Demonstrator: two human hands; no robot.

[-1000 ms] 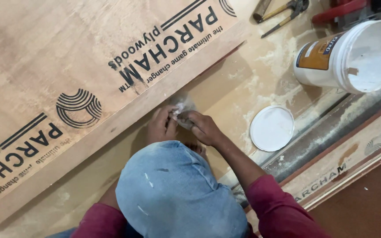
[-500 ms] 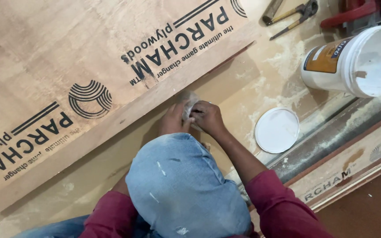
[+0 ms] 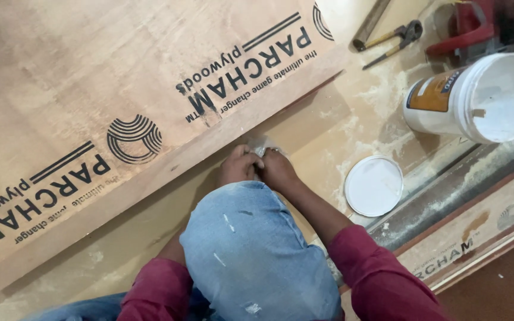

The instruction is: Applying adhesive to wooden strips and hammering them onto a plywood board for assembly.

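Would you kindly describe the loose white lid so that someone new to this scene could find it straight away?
Start at the big white bucket lying on its side at the upper right, its open mouth facing the camera. Just below and left of it, a flat round white lid lies on the dusty floor, to the right of the right hand. It is the only flat white disc there, apart from the bucket.

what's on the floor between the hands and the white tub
In the head view, a round white lid lies between the hands and the white tub, amid sawdust.

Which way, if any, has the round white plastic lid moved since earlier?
No. The round white plastic lid lies just as far from the white plastic bucket; only the view shifted.
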